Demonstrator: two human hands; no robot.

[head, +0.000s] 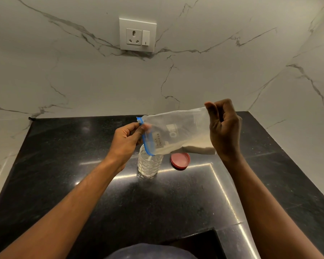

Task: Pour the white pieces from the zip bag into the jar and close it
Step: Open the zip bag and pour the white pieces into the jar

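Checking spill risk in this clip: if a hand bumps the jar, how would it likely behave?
The jar is tall, narrow and looks like thin clear plastic, nearly empty, so probably light and tippy. It stands on a glossy counter, so it may slide. No hand steadies it.

We hold the zip bag [178,133] tilted over the jar [149,163], our left hand [126,141] pinching its blue zip edge and our right hand [224,128] lifting the far end. White powder lies along the bag's lower side, sloping toward the mouth just above the open jar. The red lid [180,160] rests on the black counter [157,202], just beside the jar.
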